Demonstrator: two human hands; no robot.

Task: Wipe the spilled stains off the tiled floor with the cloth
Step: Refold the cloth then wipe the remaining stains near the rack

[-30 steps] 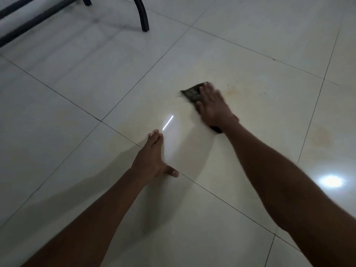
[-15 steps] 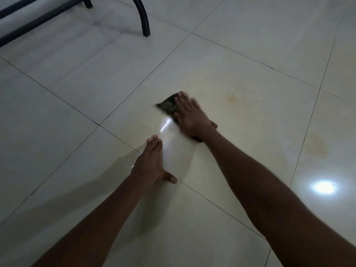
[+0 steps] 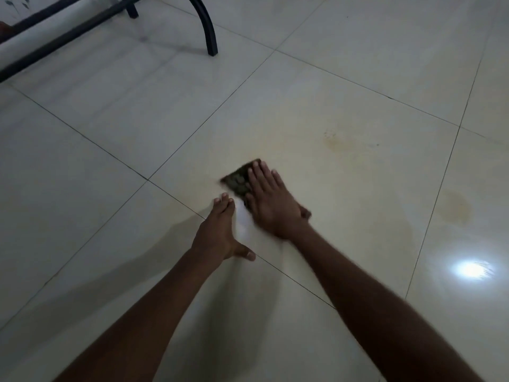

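A dim tiled floor [image 3: 344, 86] is seen from above, w/ two bare forearms reaching fwd from the bottom edge. The right hand [image 3: 271, 205] is laid flat, palm down, on a dark cloth [image 3: 239, 180]; fingers are spread and straight, so the grip is not closed round it, the cloth is only pressed to the tile. The cloth is seen mostly to the left of the fingers, w/ a small corner showing by the wrist. Hand and cloth edges are blurred, which suggests a stroke in progress. The left hand [image 3: 217, 232] is planted flat on the floor just beside the right, fingers together, thumb out, nothing held; it is judged to be a brace for body weight, across a grout line.

Progress, as judged: partway. The tile patch round the cloth looks pale and fairly even. Left to do: a faint brownish smear w/ small specks [image 3: 340, 140] is seen further away and to the right of the cloth, on the same tile, well apart from it. A second, rounder tan stain [image 3: 454, 206] is seen on the next tile to the right, past a grout line, also untouched by the cloth. A bright light glare [image 3: 472, 268] lies nearer, below that stain; whether any film sits under it can't be told.

Top left, black metal furniture legs [image 3: 208, 31] stand on the floor, well away from the work area. No bucket or other tool is in view.
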